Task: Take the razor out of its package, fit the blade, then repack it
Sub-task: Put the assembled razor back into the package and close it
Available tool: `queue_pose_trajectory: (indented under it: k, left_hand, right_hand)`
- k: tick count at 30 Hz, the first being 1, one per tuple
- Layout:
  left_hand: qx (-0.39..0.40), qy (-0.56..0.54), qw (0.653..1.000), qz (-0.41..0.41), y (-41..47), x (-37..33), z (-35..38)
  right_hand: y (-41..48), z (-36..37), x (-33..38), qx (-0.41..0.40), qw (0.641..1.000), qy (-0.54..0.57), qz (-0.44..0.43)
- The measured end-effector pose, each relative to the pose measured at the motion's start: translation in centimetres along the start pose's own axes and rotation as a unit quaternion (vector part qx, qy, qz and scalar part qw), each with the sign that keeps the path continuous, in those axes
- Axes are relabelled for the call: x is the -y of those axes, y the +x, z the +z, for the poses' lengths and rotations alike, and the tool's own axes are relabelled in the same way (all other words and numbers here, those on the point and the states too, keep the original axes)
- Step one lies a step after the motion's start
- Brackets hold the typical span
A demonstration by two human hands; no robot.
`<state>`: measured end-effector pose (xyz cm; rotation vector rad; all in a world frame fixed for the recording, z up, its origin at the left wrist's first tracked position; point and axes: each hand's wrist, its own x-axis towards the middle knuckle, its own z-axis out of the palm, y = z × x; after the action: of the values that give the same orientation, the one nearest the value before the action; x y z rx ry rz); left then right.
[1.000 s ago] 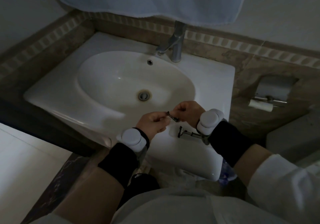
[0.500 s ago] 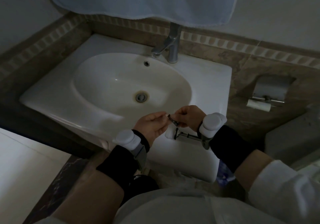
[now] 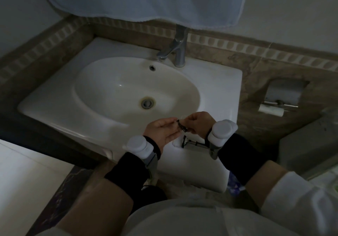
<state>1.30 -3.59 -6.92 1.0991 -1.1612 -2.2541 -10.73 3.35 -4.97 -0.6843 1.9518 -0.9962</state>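
A small dark blade piece [image 3: 181, 126] is held over the sink's front rim between both hands. My left hand [image 3: 162, 132] pinches its left side with palm turned up. My right hand [image 3: 198, 124] grips its right end from above. Just below them the razor [image 3: 193, 143], with a dark head and thin metal handle, lies on the white rim, its handle partly hidden by my right wrist. A pale patch [image 3: 176, 143] lies under the razor's head; I cannot tell whether it is the package. The room is dim and small details are unclear.
The white sink [image 3: 219, 93] has an oval basin with a drain [image 3: 146, 103] and a chrome tap [image 3: 175, 51] at the back. A light towel [image 3: 146, 0] hangs above. A toilet-paper holder [image 3: 278, 104] is recessed in the tiled wall at right.
The view has shifted slightly, so the sink appears a little further left. Both hands stay together on the small dark piece, and the razor stays on the rim.
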Motion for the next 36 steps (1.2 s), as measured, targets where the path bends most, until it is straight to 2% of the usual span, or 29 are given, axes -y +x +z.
queue_pose_trajectory:
  k: [9,36]
  left_hand:
    - [-0.007,0.005,1.0,0.013,-0.46,-0.26,0.43]
    - [-0.027,-0.016,0.999,0.025,-0.42,-0.21,0.47]
  right_hand:
    - [0.08,0.53,0.08,-0.01,1.0,0.005,-0.002]
    - [-0.26,0.85,0.83,-0.033,0.994,-0.092,-0.038]
